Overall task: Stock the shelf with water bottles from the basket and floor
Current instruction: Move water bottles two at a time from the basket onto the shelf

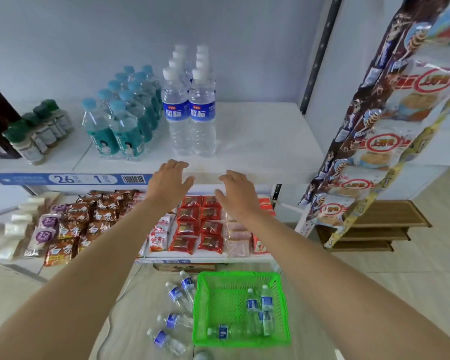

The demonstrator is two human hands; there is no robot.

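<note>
My left hand (168,181) and right hand (235,190) hover wide and hold nothing, just before the shelf (257,141). At 12 o'clock, blue-label bottles (189,110) stand upright. The shelf tag (73,179) reads "26 - 1". At 6 o'clock, the green basket (240,278) holds three lying bottles (260,311); four floor bottles (176,314) lie at its 9 o'clock, axes mixed.

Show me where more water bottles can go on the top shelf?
Bare room lies on the white top shelf, right of the blue-labelled clear water bottles, up to the black upright post. The left side is crowded: teal-labelled bottles and green-capped jars fill it.
</note>
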